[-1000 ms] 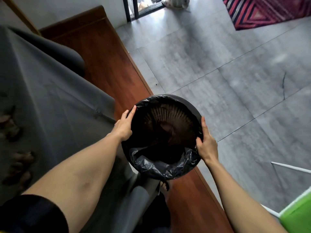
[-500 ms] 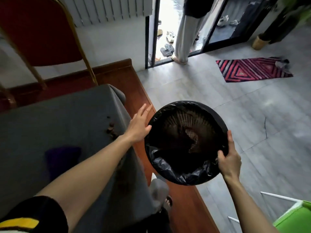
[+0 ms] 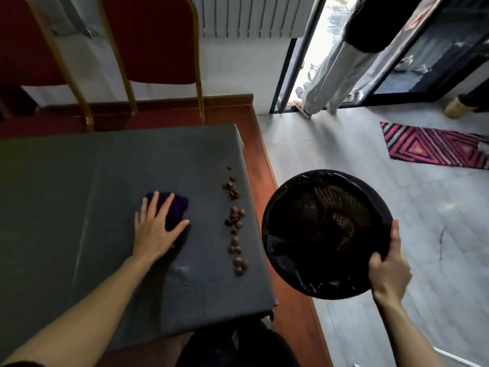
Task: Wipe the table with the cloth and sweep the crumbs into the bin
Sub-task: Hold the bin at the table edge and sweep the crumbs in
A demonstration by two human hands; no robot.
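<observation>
Your left hand (image 3: pixel 156 229), which half a second ago hovered open beside the bin's rim, now lies flat with fingers spread on the dark purple folded cloth (image 3: pixel 174 210) in the middle of the grey-covered tabletop (image 3: pixel 66 194); its grip is wide and pressing, not curled, and the palm hides much of the cloth. Right of the cloth, a loose line of small brown crumbs (image 3: pixel 236 226) runs along the tabletop's right edge, more of them visible than before, when only a few showed. Past that edge, the round bin lined with a black plastic bag (image 3: pixel 326 234) hangs over the red-brown wooden floor strip (image 3: pixel 296 313), near the tabletop but apart from it. Your right hand (image 3: pixel 389 274) holds it alone, fingers curled over the near right rim in a tight grip. The bin's inside is dark; a brown slatted wall shows, but its contents are hard to make out. Both forearms are cut off by the lower frame edge.
</observation>
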